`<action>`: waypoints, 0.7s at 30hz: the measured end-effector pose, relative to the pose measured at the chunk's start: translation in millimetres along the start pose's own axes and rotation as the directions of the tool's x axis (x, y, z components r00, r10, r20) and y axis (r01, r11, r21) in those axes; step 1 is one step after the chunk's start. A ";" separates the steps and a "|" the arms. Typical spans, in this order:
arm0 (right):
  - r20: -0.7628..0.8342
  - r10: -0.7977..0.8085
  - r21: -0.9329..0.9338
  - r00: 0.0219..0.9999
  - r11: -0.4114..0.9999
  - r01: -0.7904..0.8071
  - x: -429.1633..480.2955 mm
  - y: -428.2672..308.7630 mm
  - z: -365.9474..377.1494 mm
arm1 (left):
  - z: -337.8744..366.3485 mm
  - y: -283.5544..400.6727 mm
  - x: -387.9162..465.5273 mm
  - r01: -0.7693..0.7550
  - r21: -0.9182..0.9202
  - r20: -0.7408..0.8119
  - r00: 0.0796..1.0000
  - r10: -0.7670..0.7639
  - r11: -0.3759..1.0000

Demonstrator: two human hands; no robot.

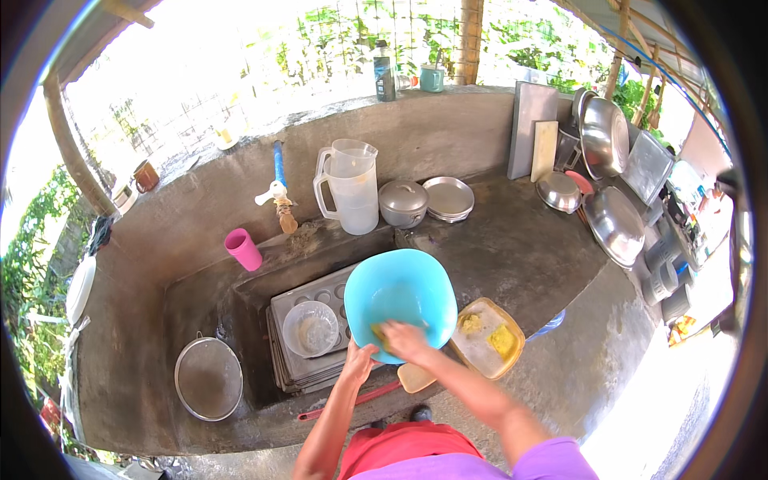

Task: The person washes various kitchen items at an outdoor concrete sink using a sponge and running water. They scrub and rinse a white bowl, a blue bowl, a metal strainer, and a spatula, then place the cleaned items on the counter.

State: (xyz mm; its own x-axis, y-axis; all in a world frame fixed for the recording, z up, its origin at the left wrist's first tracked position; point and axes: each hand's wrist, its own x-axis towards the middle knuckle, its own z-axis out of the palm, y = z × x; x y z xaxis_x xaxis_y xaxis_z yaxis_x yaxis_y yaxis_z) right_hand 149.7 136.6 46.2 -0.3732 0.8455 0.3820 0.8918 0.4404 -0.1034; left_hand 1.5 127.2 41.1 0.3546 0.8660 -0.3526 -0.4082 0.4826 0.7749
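A large light-blue plastic basin (402, 288) is tilted over the right part of the concrete sink. My left hand (360, 362) grips its near rim at the lower left. Inside the basin, my right hand (401, 339) presses a yellowish-green sponge (380, 337) against the lower wall. Just right of the basin lies a yellow-rimmed tray (513, 354) with suds, a yellow sponge (502, 341) and a crumpled yellow scrubber (471, 324). A clear plastic bowl (310, 329) rests on stacked metal muffin trays (324, 378) in the sink. A red-handled brush or spatula (378, 393) lies along the near edge.
Behind the sink stand a faucet (278, 195), a pink cup (243, 249), nested plastic pitchers (354, 192), a lidded pot (403, 204) and metal plates (449, 197). A round strainer (209, 378) lies at left. Metal basins (613, 225) and boards (531, 129) lean at right.
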 end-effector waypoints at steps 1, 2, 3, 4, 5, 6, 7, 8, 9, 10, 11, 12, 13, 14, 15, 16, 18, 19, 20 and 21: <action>0.190 0.157 -0.094 0.969 0.985 -0.142 -13.3 20.2 -9.7 | 0.5 2.4 -0.7 -0.059 0.010 0.007 0.998 0.059 0.998; 0.479 0.318 -0.248 0.818 0.943 -0.221 -17.8 47.0 -19.2 | 5.7 0.0 -0.7 0.046 0.002 0.042 0.998 -0.046 0.999; 0.256 0.398 -0.251 0.881 0.908 -0.337 -22.8 62.3 -24.0 | 8.6 -3.0 -3.2 0.093 -0.017 0.085 0.992 -0.091 0.996; -0.024 0.469 -0.291 0.883 0.842 -0.455 -16.4 67.5 -21.0 | 15.3 -8.1 -2.0 0.194 0.012 0.083 0.977 -0.195 0.981; -0.064 0.378 -0.174 0.924 0.907 -0.384 -14.5 73.8 -20.9 | 20.7 -13.9 -1.6 0.141 -0.020 0.144 0.980 -0.136 0.990; -0.135 0.320 -0.105 0.938 0.936 -0.335 -8.4 72.7 -17.2 | 25.5 -16.0 4.1 0.130 -0.011 0.158 0.979 -0.126 0.991; -0.287 0.252 -0.048 0.924 0.960 -0.276 -2.1 68.6 -14.4 | 30.1 -20.0 6.9 0.102 -0.023 0.248 0.964 -0.093 0.994; -0.129 0.219 0.026 0.967 0.976 -0.217 -3.3 61.2 -13.3 | 29.7 -18.6 11.8 0.131 -0.015 0.277 0.953 -0.122 0.991; -0.061 0.156 0.104 0.986 0.983 -0.149 -7.5 53.1 -14.7 | 30.3 -18.3 15.6 0.132 -0.007 0.216 0.968 -0.128 0.991; 0.045 0.032 0.226 0.998 0.973 -0.042 -12.2 47.1 -18.0 | 30.7 -18.0 17.4 0.128 -0.014 0.167 0.978 -0.124 0.992; 0.157 0.180 0.093 0.971 0.976 -0.196 -18.7 44.2 -22.5 | 30.6 -16.5 19.8 0.046 -0.025 0.105 0.994 -0.043 0.999; 0.320 0.275 -0.017 0.907 0.958 -0.285 -33.5 54.8 -34.9 | 32.1 -18.0 20.5 0.111 -0.036 0.163 0.981 -0.104 0.993; 0.508 0.421 -0.185 0.752 0.906 -0.382 -41.3 65.8 -43.4 | 32.8 -18.9 21.1 0.125 -0.053 0.193 0.975 -0.113 0.991; 0.343 0.433 -0.110 0.833 0.900 -0.423 -39.4 73.2 -45.2 | 35.9 -22.3 21.5 0.168 -0.042 0.239 0.959 -0.154 0.985; 0.221 0.490 -0.070 0.843 0.870 -0.488 -38.5 82.9 -46.8 | 40.3 -27.2 21.8 0.148 -0.046 0.254 0.958 -0.132 0.988; 0.009 0.551 -0.034 0.834 0.834 -0.551 -34.5 86.1 -43.6 | 45.9 -32.3 23.5 0.153 -0.028 0.280 0.950 -0.139 0.988; 0.098 0.572 0.285 0.814 0.768 -0.574 -24.7 82.5 -32.1 | 54.6 -40.9 26.2 0.175 -0.015 0.282 0.945 -0.164 0.984; 0.159 0.534 0.458 0.830 0.705 -0.541 -20.0 73.5 -25.3 | 58.6 -42.0 30.6 0.186 -0.023 0.267 0.948 -0.173 0.982; 0.139 0.542 0.431 0.829 0.720 -0.543 -24.0 64.5 -23.3 | 60.9 -42.2 33.0 0.189 -0.019 0.232 0.956 -0.180 0.982; 0.185 0.502 0.432 0.845 0.731 -0.529 -30.8 52.1 -24.0 | 62.5 -39.7 36.3 0.207 -0.034 0.251 0.949 -0.192 0.978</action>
State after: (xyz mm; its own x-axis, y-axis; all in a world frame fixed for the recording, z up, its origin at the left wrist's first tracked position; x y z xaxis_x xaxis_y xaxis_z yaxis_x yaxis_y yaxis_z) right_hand 213.8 126.3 51.1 0.0849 0.9912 0.1012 0.7389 0.0055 -0.6738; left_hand 83.1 131.2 30.3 0.6259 0.6960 -0.3520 -0.3541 0.6557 0.6668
